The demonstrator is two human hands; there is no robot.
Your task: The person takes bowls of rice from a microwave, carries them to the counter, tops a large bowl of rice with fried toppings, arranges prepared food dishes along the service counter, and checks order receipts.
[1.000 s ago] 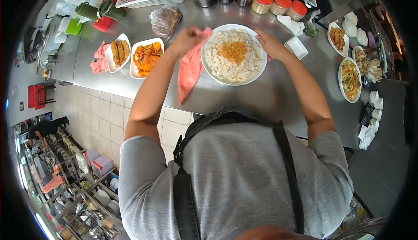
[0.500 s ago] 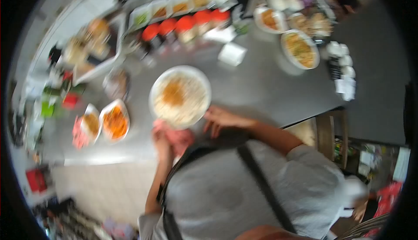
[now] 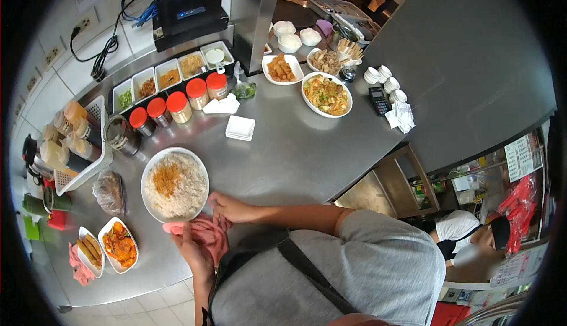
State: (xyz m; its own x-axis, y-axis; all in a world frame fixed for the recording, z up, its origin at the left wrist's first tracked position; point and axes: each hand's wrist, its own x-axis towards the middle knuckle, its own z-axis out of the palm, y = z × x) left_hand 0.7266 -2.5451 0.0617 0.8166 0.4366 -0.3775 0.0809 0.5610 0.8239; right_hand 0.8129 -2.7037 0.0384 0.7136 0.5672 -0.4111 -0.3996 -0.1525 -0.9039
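Observation:
A white bowl [image 3: 175,185] heaped with pale shreds and an orange-brown powder or topping sits on the steel counter. Bunched at its near rim is a pink cloth [image 3: 205,237]. My left hand [image 3: 196,252] grips the cloth from the left, close to the bowl. On the cloth's right side, my right hand [image 3: 229,210] has its fingers bent against the cloth, near the bowl's lower right edge. Left of the bowl stand a dish of orange-red food [image 3: 119,244] and a dish of brown sticks [image 3: 90,252].
Red-lidded jars [image 3: 178,107] and a topping tray [image 3: 169,78] line the back. Small white plates [image 3: 240,128] lie near a noodle bowl [image 3: 326,95]. A bottle basket [image 3: 106,156] stands left. A co-worker [image 3: 458,231] is at the right.
The view has swung to the right, so the bowl and counter appear further left. My right hand has come from beside the bowl onto the pink cloth, which my left hand still holds.

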